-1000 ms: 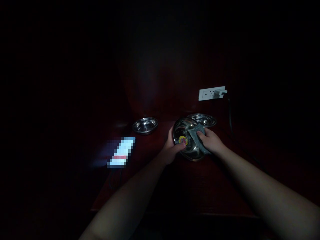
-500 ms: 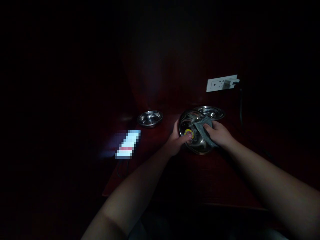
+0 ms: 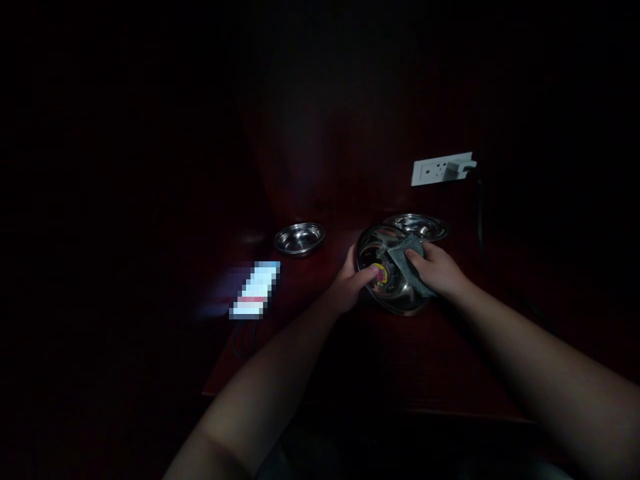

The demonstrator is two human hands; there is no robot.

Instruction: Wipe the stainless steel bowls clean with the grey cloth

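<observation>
My left hand (image 3: 351, 283) grips a shiny metal bowl (image 3: 400, 299) by its left side, thumb across the underside beside a round yellow-and-red sticker (image 3: 381, 273). The bowl is tilted with its bottom toward me. A grey-green cloth or scouring pad (image 3: 407, 257) is pinched in my right hand (image 3: 437, 267) and pressed against the right part of the bowl. The fingers behind the bowl and pad are hidden. Just beyond the bowl lies a metal plate or shallow dish (image 3: 433, 228), partly covered by it.
On the dark red table (image 3: 400, 373) a second metal bowl (image 3: 300, 240) stands at the back left. A lit, pixelated phone-like screen (image 3: 256, 290) with a cable lies left of my forearm. A white wall socket (image 3: 435, 171) holds a plug with a hanging cord (image 3: 480, 217).
The bowl has turned slightly in my left hand, and the sticker now sits a little lower and to the right of my thumb. The pad stays against the bowl.
</observation>
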